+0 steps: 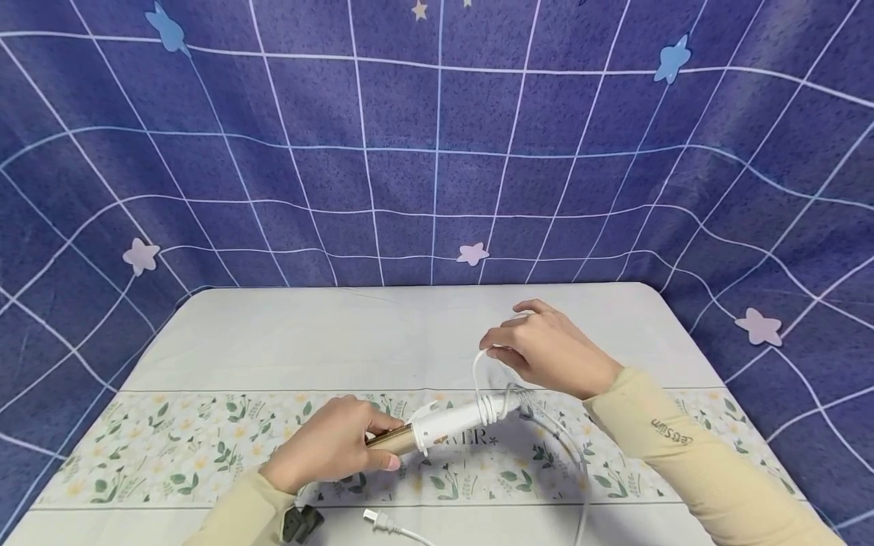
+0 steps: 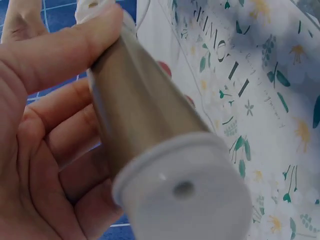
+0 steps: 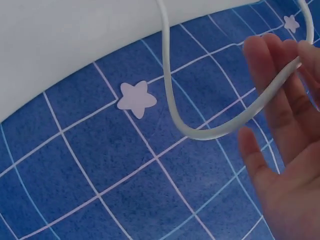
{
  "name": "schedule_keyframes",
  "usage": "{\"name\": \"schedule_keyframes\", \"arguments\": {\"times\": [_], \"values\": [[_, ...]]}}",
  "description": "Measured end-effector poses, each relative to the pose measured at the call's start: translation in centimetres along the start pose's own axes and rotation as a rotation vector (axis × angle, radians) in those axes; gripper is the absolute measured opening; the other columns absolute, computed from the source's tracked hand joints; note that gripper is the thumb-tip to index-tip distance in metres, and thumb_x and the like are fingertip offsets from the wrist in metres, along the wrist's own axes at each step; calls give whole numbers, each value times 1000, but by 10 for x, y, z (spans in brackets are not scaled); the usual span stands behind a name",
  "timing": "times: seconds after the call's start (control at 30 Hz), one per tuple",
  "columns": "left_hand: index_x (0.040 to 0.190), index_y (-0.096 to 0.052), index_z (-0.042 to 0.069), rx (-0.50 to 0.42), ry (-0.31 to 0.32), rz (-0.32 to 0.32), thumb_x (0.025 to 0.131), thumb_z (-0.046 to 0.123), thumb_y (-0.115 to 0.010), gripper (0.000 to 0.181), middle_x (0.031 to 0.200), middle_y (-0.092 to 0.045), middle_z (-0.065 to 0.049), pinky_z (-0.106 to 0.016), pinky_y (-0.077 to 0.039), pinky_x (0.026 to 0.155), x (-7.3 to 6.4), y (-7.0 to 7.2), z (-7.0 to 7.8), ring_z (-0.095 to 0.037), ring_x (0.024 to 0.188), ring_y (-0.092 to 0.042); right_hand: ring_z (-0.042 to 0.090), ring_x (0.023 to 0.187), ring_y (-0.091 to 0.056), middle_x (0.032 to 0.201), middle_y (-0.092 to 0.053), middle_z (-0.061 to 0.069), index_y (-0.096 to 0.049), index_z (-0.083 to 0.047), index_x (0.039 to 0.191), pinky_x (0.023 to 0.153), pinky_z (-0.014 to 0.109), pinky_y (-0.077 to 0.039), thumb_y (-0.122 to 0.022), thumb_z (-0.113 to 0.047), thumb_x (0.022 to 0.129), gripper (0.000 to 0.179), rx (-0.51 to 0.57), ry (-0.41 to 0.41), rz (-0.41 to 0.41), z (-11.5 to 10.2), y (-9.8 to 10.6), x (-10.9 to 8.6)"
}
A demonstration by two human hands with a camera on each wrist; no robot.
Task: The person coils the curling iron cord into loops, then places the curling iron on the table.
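My left hand (image 1: pixel 334 441) grips the gold barrel of a white-handled curling iron (image 1: pixel 447 426), held tilted above the table. The left wrist view shows the thumb along the gold barrel (image 2: pixel 142 100), its white end cap facing the camera. Several turns of white power cord (image 1: pixel 488 409) circle the handle. Up and to the right, my right hand (image 1: pixel 551 347) pinches the cord between thumb and fingers. A loop of cord (image 3: pixel 172 100) hangs from those fingers in the right wrist view. The plug (image 1: pixel 382 521) lies near the table's front edge.
A white tablecloth with a floral band covers the table (image 1: pixel 307 334). Blue curtain (image 1: pixel 403 182) with a grid and star pattern stands behind and on both sides. Loose cord trails on the right toward the front edge. A dark strap sits on the left wrist.
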State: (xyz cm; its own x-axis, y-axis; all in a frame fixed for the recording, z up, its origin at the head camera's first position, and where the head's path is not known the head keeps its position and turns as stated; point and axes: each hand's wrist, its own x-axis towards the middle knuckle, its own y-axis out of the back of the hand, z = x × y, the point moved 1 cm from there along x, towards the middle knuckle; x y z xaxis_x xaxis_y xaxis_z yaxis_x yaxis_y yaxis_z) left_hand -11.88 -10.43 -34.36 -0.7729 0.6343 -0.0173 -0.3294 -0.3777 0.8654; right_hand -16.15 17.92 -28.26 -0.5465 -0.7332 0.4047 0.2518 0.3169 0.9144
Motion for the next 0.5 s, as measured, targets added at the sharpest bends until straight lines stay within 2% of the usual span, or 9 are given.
{"name": "schedule_keyframes", "arguments": {"times": [0.2,0.5], "values": [[104,-70,22,-35,62,17,72,36,-75,35,73,-62,18,-21,-35,43,2,-4,0,-2,48,-40,-6,61,-57,83,-66,-16,-69,-21,89,99,35,-31,-66,-21,84,6,15,1,41,-4,2,2],[105,-69,22,-84,110,43,73,42,-72,38,77,-63,17,-23,-39,45,5,-4,-1,-4,47,-43,-3,65,-60,82,-67,-13,-69,-18,89,95,31,-36,-67,-20,82,7,8,62,163,-15,1,-1]]}}
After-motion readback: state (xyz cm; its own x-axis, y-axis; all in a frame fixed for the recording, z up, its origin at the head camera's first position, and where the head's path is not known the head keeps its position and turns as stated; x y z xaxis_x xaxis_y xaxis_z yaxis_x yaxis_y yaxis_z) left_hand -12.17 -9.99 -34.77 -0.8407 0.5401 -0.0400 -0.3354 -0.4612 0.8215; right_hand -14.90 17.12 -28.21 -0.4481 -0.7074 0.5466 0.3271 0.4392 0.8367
